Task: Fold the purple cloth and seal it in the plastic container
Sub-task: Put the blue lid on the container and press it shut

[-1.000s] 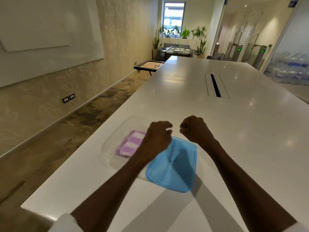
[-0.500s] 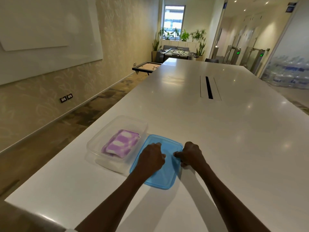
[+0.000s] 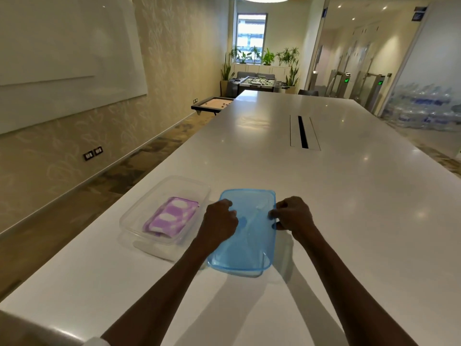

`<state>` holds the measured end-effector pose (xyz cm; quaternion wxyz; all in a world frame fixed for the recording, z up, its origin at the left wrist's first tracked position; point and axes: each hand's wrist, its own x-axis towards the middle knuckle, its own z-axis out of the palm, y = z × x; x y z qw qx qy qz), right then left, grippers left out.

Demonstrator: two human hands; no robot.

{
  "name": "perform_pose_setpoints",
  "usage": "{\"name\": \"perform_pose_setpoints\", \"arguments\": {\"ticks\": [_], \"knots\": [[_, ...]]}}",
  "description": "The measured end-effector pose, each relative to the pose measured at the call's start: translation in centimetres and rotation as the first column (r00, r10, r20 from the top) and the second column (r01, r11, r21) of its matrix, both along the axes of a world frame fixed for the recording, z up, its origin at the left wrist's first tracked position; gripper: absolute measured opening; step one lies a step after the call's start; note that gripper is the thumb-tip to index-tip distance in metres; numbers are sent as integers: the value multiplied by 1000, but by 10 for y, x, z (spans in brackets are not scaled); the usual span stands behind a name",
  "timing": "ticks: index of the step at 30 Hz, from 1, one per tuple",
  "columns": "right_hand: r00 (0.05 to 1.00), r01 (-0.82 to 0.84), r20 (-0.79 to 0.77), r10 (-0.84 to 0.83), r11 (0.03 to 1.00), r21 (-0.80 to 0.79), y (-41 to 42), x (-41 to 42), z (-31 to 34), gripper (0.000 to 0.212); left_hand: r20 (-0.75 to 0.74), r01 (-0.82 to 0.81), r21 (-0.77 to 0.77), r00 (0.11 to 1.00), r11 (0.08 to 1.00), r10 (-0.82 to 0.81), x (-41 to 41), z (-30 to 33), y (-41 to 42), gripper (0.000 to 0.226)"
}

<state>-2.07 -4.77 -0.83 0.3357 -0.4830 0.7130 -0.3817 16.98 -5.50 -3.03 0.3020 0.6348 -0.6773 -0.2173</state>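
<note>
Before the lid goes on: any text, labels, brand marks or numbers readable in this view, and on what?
None can be read.
Blue lid, held by left hand and right hand: no print visible.
Clear container and purple cloth: no label visible.
Water bottle packs: blue labels, too blurred to read.
Gate lights: green symbols, too small to tell.
Ceiling signs: blurred.
</note>
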Motion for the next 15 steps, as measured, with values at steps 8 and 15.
{"name": "perform_pose_setpoints", "arguments": {"ticks": [8, 15], "knots": [[937, 19, -313, -153, 920, -392, 11, 6, 62, 16, -721, 152, 236, 690, 960, 67, 22, 66, -30, 18], [896, -61, -367, -249, 750, -659, 23, 36, 76, 11, -890, 424, 452, 267, 785, 368, 60, 91, -42, 54]]}}
